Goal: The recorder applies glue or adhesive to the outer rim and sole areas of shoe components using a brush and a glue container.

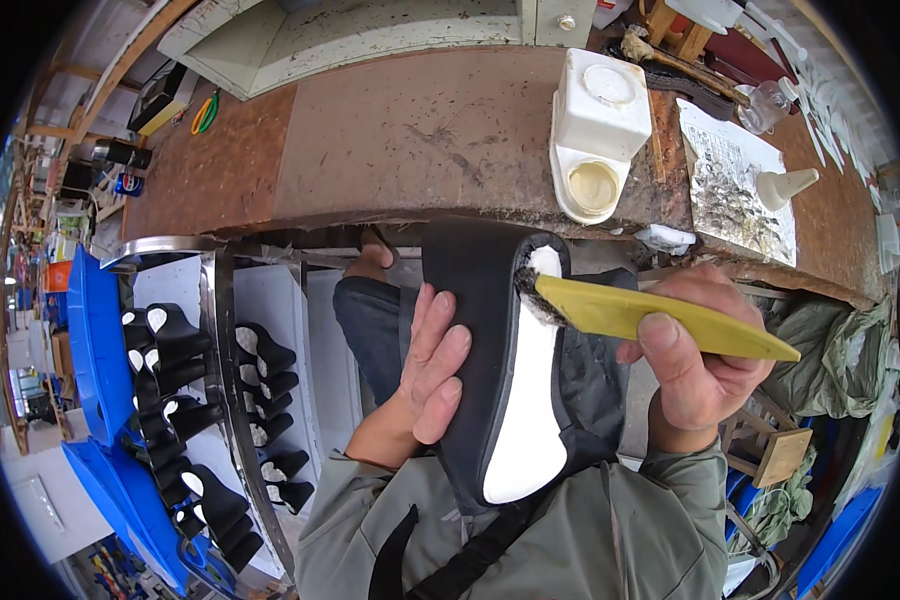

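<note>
A black shoe upper (pixel 457 400) with a white bottom (pixel 530 420) is held in front of my lap, its white bottom facing me. My left hand (pixel 435 355) wraps its fingers against the shoe's left side. My right hand (pixel 695 355) is closed around the flat yellow handle of a brush (pixel 660 318). The brush's dark, clotted bristles touch the white bottom close to its narrow upper end. The palm of my left hand is hidden behind the shoe.
A white glue dispenser (pixel 598 130) with an open cup stands on the brown workbench (pixel 390 140). A nozzle (pixel 785 188) lies on stained paper (pixel 735 170) to the right. Several black shoes (pixel 175 350) fill a metal-framed rack (pixel 225 400) at left, beside blue trays (pixel 100 340).
</note>
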A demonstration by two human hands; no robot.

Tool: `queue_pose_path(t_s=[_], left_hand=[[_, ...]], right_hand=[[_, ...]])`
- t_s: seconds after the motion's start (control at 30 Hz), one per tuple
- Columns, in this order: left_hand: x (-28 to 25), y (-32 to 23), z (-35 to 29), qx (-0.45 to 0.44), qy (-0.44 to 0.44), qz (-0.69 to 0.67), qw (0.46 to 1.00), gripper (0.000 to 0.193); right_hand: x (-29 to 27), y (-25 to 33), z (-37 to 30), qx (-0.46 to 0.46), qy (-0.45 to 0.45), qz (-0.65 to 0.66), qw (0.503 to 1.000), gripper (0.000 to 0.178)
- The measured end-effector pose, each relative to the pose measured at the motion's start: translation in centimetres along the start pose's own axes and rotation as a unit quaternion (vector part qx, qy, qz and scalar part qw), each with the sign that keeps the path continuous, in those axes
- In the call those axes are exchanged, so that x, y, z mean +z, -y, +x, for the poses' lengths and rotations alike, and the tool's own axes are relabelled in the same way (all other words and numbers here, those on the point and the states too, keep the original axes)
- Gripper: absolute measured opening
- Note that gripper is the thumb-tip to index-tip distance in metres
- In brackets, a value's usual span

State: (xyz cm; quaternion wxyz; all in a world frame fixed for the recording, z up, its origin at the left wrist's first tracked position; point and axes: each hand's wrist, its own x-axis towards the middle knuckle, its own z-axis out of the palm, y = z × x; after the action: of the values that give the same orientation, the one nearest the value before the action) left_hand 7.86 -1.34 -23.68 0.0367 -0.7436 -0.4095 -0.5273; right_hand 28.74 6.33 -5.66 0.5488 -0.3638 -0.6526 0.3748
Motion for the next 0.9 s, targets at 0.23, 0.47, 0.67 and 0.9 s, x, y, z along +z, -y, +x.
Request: queue_pose_path(t_s=[0.23, 0.47, 0.67, 0.9], left_hand=[[0.0, 0.7, 6.3, 0.256, -0.18, -0.083, 0.946, 0.045], [-2.7, -1.3, 2.1, -0.105, 0.019, -0.181, 0.978, 0.045], [-3.6, -1.0, 6.1, 0.021, 0.043, -0.061, 0.997, 0.044], [-2.4, -0.6, 6.7, 0.064, -0.049, -0.077, 0.994, 0.039]], right_hand=[[0.3, 1.3, -2.2, 0.006, 0.015, 0.012, 1.0, 0.021], [0.0, 1.9, -3.3, 0.014, 0.06, 0.065, 0.996, 0.016], [0.1, 2.0, -4.0, -0.011, 0.08, 0.074, 0.994, 0.017], [0.1, 2.1, -4.4, -0.051, 0.11, 0.067, 0.99, 0.017]])
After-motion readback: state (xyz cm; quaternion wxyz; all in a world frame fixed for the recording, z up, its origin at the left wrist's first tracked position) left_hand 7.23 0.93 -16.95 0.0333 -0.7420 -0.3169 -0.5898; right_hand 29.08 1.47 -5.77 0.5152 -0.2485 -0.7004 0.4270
